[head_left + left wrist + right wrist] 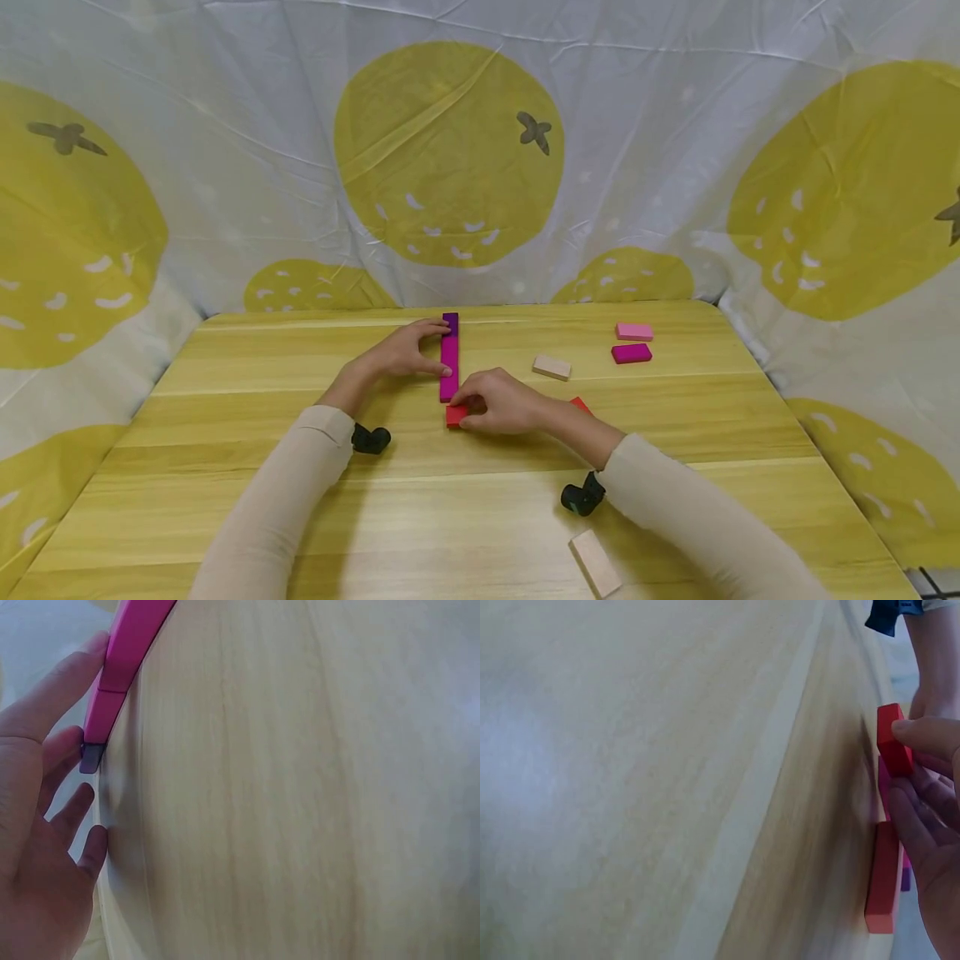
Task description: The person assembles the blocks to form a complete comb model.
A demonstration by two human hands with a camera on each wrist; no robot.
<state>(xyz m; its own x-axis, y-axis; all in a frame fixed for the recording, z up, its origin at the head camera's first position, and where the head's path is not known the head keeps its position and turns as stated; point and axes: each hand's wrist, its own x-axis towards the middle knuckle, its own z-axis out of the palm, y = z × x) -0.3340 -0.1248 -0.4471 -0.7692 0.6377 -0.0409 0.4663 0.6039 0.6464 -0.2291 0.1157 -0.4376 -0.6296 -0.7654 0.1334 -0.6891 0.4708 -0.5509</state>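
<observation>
A straight row of blocks runs toward the table's far edge: magenta blocks (448,350) with a purple block (452,318) at the far end. Along its left side my left hand (397,352) touches the row, thumb on the magenta part (129,656) and a fingertip by the purple block (91,759). Just off the row's near end, my right hand (501,406) pinches a red block (454,417) between thumb and fingers. The right wrist view shows this red block (892,741) tilted in the grip. Another red block (883,881) lies beyond it, partly hidden by my right forearm in the head view.
At the back right lie a pink block (633,332) and a magenta block (632,354). A plain wooden block (551,367) is right of the row, another (596,564) near the front. A printed cloth (637,167) hangs behind the table (450,517).
</observation>
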